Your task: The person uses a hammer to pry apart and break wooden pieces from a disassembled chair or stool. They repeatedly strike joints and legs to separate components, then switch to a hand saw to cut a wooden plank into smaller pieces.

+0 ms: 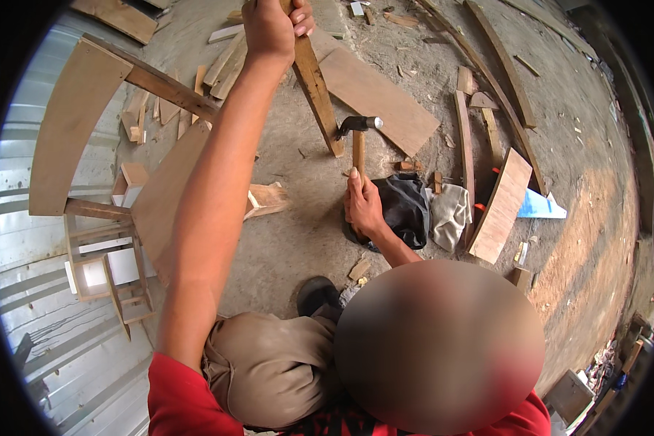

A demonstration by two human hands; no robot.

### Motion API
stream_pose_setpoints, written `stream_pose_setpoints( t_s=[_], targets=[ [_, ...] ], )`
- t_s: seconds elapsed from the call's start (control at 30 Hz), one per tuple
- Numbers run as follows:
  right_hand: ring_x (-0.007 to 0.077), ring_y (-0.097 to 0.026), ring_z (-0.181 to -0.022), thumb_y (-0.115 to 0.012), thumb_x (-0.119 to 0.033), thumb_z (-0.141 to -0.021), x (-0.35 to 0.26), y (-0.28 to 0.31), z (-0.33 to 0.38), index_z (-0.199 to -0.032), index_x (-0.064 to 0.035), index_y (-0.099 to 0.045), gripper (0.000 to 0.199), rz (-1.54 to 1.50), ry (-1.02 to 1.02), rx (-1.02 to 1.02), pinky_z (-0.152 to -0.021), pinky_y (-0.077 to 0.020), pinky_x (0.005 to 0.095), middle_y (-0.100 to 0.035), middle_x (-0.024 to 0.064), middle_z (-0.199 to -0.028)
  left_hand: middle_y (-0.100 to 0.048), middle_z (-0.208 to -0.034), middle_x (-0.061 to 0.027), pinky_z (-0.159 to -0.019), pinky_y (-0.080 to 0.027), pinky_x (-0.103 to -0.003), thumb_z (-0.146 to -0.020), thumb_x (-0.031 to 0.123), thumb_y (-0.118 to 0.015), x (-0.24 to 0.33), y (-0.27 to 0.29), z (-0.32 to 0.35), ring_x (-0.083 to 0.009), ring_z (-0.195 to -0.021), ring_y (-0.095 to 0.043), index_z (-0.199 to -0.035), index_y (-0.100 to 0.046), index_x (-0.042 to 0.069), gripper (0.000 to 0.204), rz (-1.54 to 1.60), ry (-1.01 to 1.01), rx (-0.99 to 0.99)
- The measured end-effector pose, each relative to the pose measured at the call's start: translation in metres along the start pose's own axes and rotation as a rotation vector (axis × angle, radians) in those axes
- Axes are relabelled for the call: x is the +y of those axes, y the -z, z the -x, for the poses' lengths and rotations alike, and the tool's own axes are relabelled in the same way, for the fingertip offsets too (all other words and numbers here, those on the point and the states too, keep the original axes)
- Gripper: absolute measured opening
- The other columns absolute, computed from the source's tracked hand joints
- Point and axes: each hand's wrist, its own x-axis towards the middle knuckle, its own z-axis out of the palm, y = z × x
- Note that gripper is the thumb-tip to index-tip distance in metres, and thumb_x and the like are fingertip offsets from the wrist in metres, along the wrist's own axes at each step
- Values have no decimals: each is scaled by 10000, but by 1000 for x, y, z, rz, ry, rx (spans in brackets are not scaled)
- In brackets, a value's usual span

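Observation:
My left hand [270, 35], at the top on a stretched-out arm, is closed around a narrow wooden board [315, 89]. The board slants down toward the middle, its lower end beside the hammer head. My right hand [364, 205] grips the wooden handle of a claw hammer [359, 138]. Its dark claw points left and touches or nearly touches the board's lower end; whether it catches a nail there I cannot tell. Behind the board lies a flat plywood sheet [381, 102]. A black bag or cloth [403, 211] rests on the ground close to my right hand.
At left stands a plywood and timber frame [73, 138] by a corrugated metal wall [14, 240], with a small wooden structure [94, 280] below. To the right are a grey cloth [450, 218], a plywood strip [501, 207], a blue saw blade [541, 206] and long timbers [498, 62].

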Motion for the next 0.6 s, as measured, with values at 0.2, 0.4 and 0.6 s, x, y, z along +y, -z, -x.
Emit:
stream_pose_setpoints(
  t_s=[0.2, 0.4, 0.6],
  targets=[
    [90, -307, -394, -412, -568, -1041, -13, 6, 4, -834, -143, -405, 473, -171, -102, -39, -359, -269, 273, -356, -24, -560, -350, -482, 44, -395, -324, -252, -829, 854, -476, -3, -9, 2, -98, -381, -359, -654, -474, 119, 756, 17, 2, -61],
    [81, -237, -416, -391, -604, -1032, -37, 21, 2, -854, -154, -391, 484, -406, -350, -123, -392, -212, 268, -256, -49, -555, -343, -540, 33, -499, -338, -272, -882, 809, -453, 3, -4, 9, -107, -440, -327, -745, -453, 105, 717, 49, -85, -167],
    [83, -293, -424, -418, -601, -1025, -18, 5, 1, -876, -154, -393, 472, -277, -177, -39, -385, -255, 267, -330, -37, -597, -372, -545, 30, -471, -338, -270, -874, 809, -467, 1, -5, 7, -102, -435, -352, -741, -459, 113, 709, -16, -91, -57]
  ],
)
